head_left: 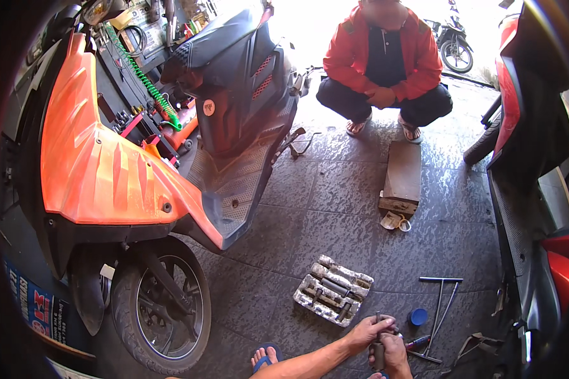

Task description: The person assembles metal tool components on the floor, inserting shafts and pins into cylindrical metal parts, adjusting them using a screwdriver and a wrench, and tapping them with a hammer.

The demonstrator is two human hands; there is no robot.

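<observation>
Cylindrical metal part (379, 355), grey and with a thin dark rod standing out of its upper end, is held in both hands, near the moulded white tray (361, 282) and to its lower right. The left hand (368, 333) has its fingers curled about the rod end, and the right hand (396, 355) is wrapped around the thicker body; how each fingertip presses cannot be told, as the hands overlap.

Of the containers, the tray has recesses with grey metal pieces (335, 287) lying in them, the longest across the middle; its surface is dark-stained, and the smaller pieces are hard to make out. Beyond the tray, to its upper right, is a long grey-brown box (403, 174) with whitish pieces (395, 221) at its near end; what it contains cannot be seen. Right of the tray sits a round blue object (418, 316), a lid or a tub, I cannot tell which.

Farther right of the tray lie T-handled tools (440, 278), their lower part close to a dark handle (418, 343) partly hidden by the right hand. Left of the tray stands an orange scooter (107, 170); well to its right, a second scooter (531, 158) is cut off by the dark rim.
</observation>
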